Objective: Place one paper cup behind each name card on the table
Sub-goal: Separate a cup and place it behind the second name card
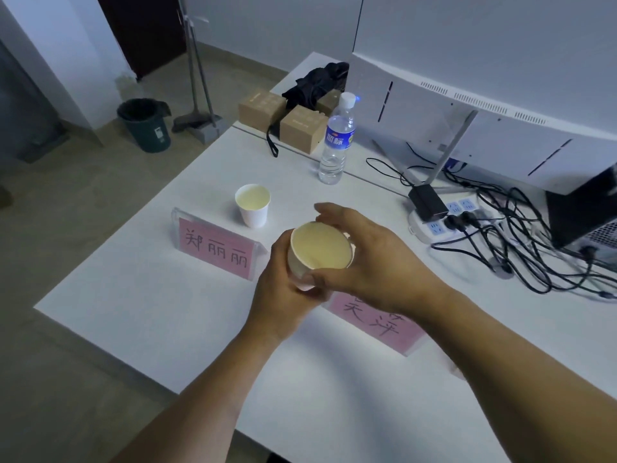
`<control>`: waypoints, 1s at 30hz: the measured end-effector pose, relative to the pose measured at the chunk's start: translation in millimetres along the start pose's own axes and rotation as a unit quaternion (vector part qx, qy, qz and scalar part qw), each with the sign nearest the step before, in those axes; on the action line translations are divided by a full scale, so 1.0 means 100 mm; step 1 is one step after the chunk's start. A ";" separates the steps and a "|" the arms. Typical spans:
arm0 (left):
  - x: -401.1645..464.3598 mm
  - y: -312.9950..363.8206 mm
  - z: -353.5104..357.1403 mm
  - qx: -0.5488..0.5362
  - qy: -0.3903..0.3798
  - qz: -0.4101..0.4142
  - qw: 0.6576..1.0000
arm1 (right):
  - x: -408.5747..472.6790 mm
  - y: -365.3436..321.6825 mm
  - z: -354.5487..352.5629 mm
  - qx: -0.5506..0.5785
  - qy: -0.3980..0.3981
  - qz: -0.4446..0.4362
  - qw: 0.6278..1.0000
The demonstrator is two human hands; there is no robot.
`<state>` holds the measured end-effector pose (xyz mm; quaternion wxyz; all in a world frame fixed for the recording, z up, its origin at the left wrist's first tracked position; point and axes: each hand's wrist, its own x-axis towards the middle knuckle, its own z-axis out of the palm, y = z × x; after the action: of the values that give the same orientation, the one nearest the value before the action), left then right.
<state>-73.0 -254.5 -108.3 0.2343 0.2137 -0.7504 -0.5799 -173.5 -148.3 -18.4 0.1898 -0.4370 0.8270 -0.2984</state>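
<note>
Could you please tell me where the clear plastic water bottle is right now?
In the head view, the clear plastic water bottle stands upright at the white table's far side, right of the brown cardboard boxes, behind the standing paper cup.

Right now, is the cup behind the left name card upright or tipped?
Upright. The paper cup stands on its base on the table, its open mouth facing up, behind the left name card.

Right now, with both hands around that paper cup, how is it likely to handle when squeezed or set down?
The held paper cup looks thin-walled and empty, so probably light and easily dented by the left hand or right hand. Set down, it would likely tip or slide at a nudge.
</note>
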 end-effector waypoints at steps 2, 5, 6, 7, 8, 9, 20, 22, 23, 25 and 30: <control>0.00 0.02 0.06 0.000 -0.004 0.001 1.000 | -0.06 -0.01 -0.21 0.042 0.023 0.000 0.999; 0.00 0.00 0.11 0.000 -0.013 -0.009 1.000 | -0.13 0.04 -0.61 0.078 0.080 0.007 0.994; 0.01 -0.01 0.14 0.001 -0.013 -0.013 1.000 | -0.15 0.09 -0.74 0.081 0.098 0.016 0.992; 0.01 -0.02 0.16 0.001 -0.013 -0.017 1.000 | -0.16 0.18 -0.83 0.075 0.114 0.030 0.990; 0.00 -0.03 0.18 0.000 -0.013 -0.021 1.000 | -0.15 0.30 -0.88 0.058 0.125 0.045 0.989; 0.00 -0.03 0.19 -0.002 -0.013 -0.026 1.000 | -0.14 0.44 -0.89 0.037 0.132 0.063 0.989; -0.07 0.01 0.35 0.006 -0.039 -0.043 0.998 | -0.12 1.60 -0.25 -0.013 0.082 0.197 0.977; -0.08 0.04 0.36 0.004 -0.043 -0.042 0.998 | -0.12 1.67 -0.17 -0.013 0.076 0.209 0.975; -0.08 0.04 0.36 0.002 -0.044 -0.042 0.998 | -0.12 1.70 -0.13 -0.014 0.072 0.216 0.974; -0.09 0.06 0.36 0.001 -0.048 -0.040 0.998 | -0.12 1.74 -0.08 -0.019 0.064 0.224 0.972; -0.11 0.10 0.37 0.002 -0.053 -0.042 0.998 | -0.14 1.81 0.02 -0.025 0.051 0.238 0.970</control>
<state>-86.6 -217.2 -108.2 0.1693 0.2138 -0.7532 -0.5985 -275.3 -57.7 -139.0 0.2020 -0.2165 0.9229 -0.2463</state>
